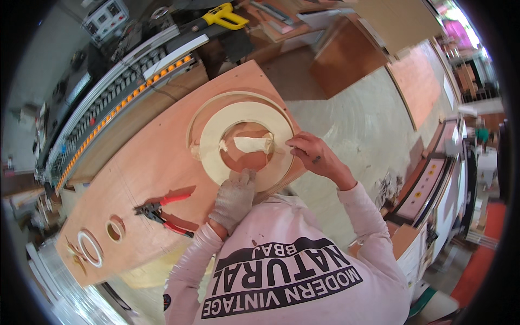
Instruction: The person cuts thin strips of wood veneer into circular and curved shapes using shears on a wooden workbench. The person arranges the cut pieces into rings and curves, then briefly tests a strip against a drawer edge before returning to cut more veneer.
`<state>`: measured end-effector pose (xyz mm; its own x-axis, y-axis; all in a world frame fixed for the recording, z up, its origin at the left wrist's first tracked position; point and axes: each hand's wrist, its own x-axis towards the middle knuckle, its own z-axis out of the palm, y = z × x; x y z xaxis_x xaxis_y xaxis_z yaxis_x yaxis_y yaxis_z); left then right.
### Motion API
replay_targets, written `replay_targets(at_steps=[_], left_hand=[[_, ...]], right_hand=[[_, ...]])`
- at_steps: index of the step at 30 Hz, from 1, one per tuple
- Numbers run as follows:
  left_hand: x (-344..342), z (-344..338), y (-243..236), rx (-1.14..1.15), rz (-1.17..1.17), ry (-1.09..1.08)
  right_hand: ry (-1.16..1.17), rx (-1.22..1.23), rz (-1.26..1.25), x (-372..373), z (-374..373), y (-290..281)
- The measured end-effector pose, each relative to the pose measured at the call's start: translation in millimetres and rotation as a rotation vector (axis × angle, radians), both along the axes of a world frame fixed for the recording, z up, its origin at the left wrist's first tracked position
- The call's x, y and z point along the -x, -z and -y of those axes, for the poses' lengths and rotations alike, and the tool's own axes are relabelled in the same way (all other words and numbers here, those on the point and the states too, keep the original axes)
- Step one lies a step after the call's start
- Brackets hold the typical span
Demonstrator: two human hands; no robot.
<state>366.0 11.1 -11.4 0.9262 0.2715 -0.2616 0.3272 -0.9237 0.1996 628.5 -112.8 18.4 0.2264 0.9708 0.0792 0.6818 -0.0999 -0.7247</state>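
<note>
A wide, flat cream ring [214, 142] sits within a thinner wooden hoop [227, 96] on a plywood board [135, 179]. In the ring's opening lies a crumpled pale strip [250, 143]. My left hand [234, 196], in a grey glove, grips the ring's lower inner edge with fingers curled over it. At the ring's right outer edge, my bare right hand [317, 154] has its fingers closed in a pinch; whatever is between the fingertips is too hidden to make out. Red-handled pliers [154, 209] lie left of my hands, beside a small tan ring [109, 228] and a white ring [81, 245].
A long metal rail with an orange strip [130, 96] runs along the board's upper left side. A yellow-handled tool [227, 16] and wooden panels [346, 54] lie beyond. Grey floor [357, 130] shows at right, with stacked boards [428, 189] along that side.
</note>
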Motion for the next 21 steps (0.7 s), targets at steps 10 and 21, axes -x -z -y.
replay_targets(at_steps=[10, 21], left_hand=[[-48, 22, 8, -0.051, 0.214, 0.160], [-84, -91, -138, 0.917, 0.324, -0.384]], right_hand=[[0.447, -0.120, -0.012, 34, 54, 23], [0.872, -0.091, -0.486, 86, 119, 76]])
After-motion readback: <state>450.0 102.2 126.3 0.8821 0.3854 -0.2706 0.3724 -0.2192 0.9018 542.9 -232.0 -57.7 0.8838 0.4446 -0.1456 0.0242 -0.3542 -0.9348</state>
